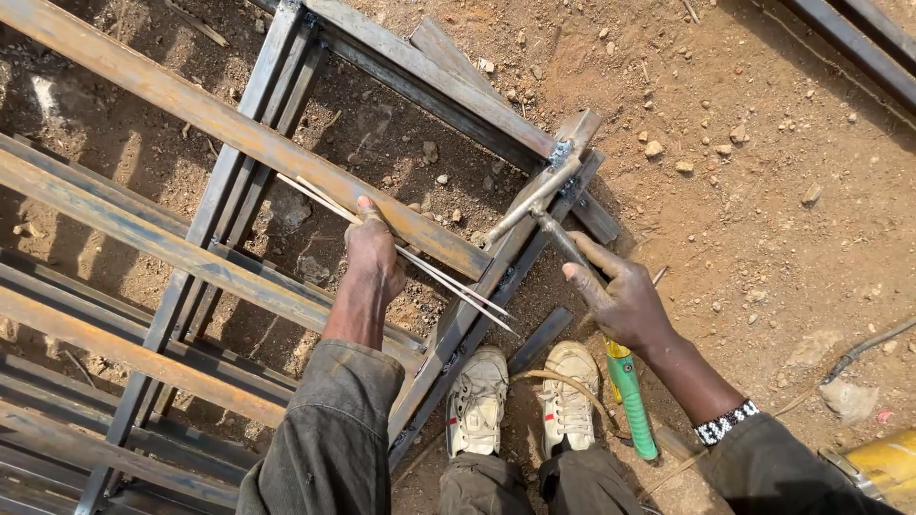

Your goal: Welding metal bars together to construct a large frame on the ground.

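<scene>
My left hand (pixel 373 253) rests on a rusty steel bar (pixel 239 129) of a welded frame and holds a few thin welding rods (pixel 448 281) that stick out to the right. My right hand (pixel 622 300) grips a chipping hammer (pixel 544 210) whose metal head touches the frame's welded corner (pixel 563 153). The hammer's shaft runs under my palm. A green and yellow handle (pixel 632 391) shows below that hand.
The steel frame (pixel 191 277) of several square tubes lies on brown, stony dirt (pixel 763 191). My white shoes (pixel 520 401) stand beside its lower edge. A yellow object (pixel 883 467) sits at the bottom right, with a dark cable (pixel 863 348) nearby.
</scene>
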